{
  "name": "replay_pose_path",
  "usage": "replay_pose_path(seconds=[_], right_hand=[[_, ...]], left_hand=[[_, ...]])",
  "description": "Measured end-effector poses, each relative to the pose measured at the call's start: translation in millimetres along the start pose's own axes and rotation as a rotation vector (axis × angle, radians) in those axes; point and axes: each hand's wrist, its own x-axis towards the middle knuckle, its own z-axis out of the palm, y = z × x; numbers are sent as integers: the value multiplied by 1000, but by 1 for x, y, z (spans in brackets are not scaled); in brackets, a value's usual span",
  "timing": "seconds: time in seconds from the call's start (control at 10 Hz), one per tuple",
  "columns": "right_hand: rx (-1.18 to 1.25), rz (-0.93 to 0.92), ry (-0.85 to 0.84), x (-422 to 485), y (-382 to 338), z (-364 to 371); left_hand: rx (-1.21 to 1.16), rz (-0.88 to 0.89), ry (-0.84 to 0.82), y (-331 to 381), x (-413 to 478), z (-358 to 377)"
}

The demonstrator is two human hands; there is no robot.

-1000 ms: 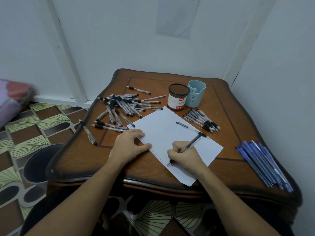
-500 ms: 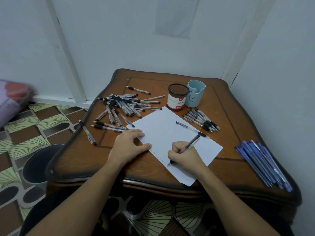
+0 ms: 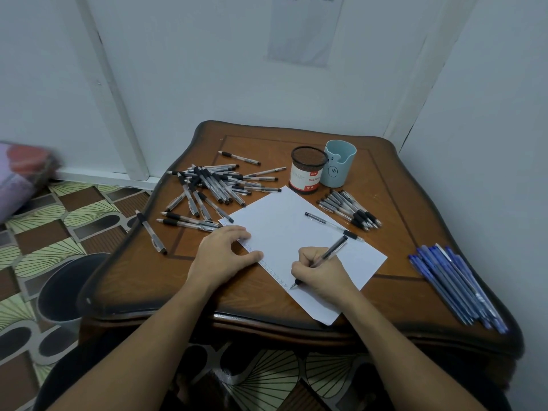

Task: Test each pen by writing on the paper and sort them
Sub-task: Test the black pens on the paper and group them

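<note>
Right hand (image 3: 321,272): fingers wrap a pen (image 3: 329,255), tip on the paper (image 3: 296,226).
Pen: leans back and rightward.
Left hand (image 3: 222,253): lies loose, pressing the paper's edge.
Tidy pen row (image 3: 350,209): behind the right hand, which is nearer.

The paper (image 3: 290,229) lies on the bench (image 3: 148,280), toward its front. The left grip (image 3: 221,253) rests on the paper's left edge. The right grip (image 3: 321,272) sits on the paper's near part and holds the held pen (image 3: 332,250), whose tip touches the paper by its left edge. A single pen (image 3: 332,226) lies on the paper toward its right side. A scattered pile of pens (image 3: 213,185) spreads left of and behind the paper. A lone pen (image 3: 151,232) lies well left of it. Just behind the paper's far corner stands a can (image 3: 307,170), with a cup (image 3: 338,163) just beside it on the right. A small group of pens (image 3: 350,209) lies near the paper's far right edge, and a bundle of pens (image 3: 456,283) well right of the paper. A bin (image 3: 62,286) stands on the floor, far left of the paper.
</note>
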Motion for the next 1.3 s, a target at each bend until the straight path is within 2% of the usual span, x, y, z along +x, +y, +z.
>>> replay_pose_path(seconds=[0.4, 0.6, 0.7, 1.0, 1.1, 1.2, 1.3], right_hand=[[15, 0, -1, 1, 2, -1], [364, 177, 155, 9, -2, -10], [442, 269, 172, 9, -12, -12], [385, 346, 160, 12, -21, -13], [480, 454, 54, 21, -25, -21], [208, 456, 29, 45, -27, -40], [-362, 221, 153, 78, -21, -66]], left_hand=[[-2, 19, 5, -3, 0, 1], [-10, 18, 2, -3, 0, -1], [-2, 15, -6, -1, 0, -1], [6, 3, -19, -1, 0, -2], [2, 2, -17, -1, 0, -2], [2, -2, -21, 1, -1, -2], [0, 2, -9, 1, -2, -3]])
